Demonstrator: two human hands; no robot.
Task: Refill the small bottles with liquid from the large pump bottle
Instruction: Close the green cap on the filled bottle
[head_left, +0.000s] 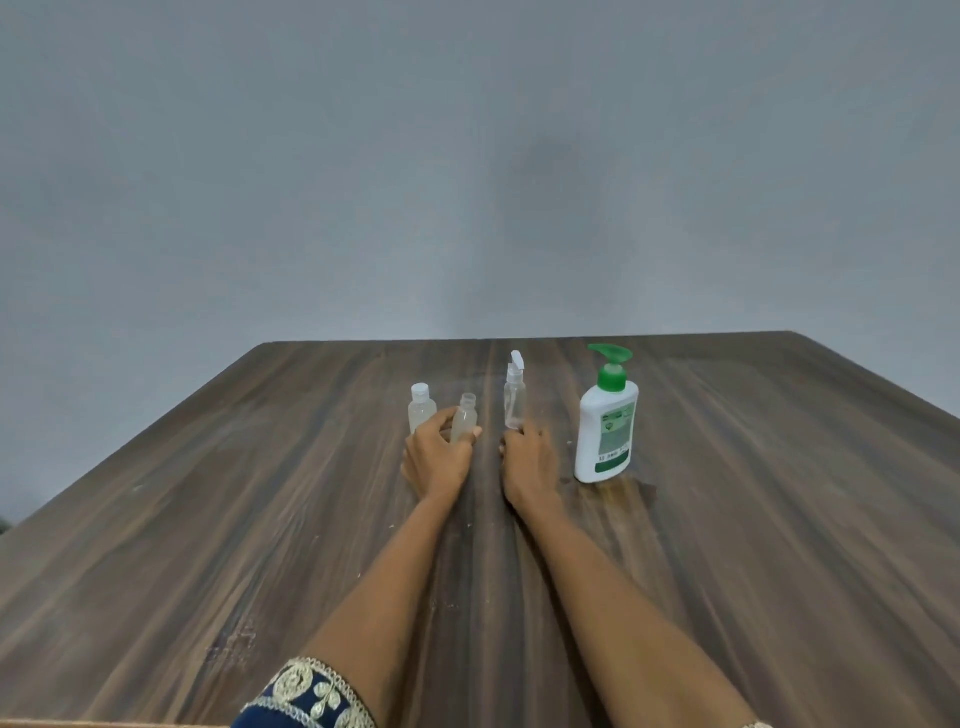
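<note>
Holding the open small bottle between curled thumb and fingers, left hand, right hand fingers bent at the flip-cap bottle, grip unclear

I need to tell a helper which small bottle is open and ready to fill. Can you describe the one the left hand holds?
Start at the white pump bottle with the green top. Go left past the tall clear bottle with the flipped-up cap to the left hand. The small bottle it grips has no cap; its capped neighbour stands further left.
</note>
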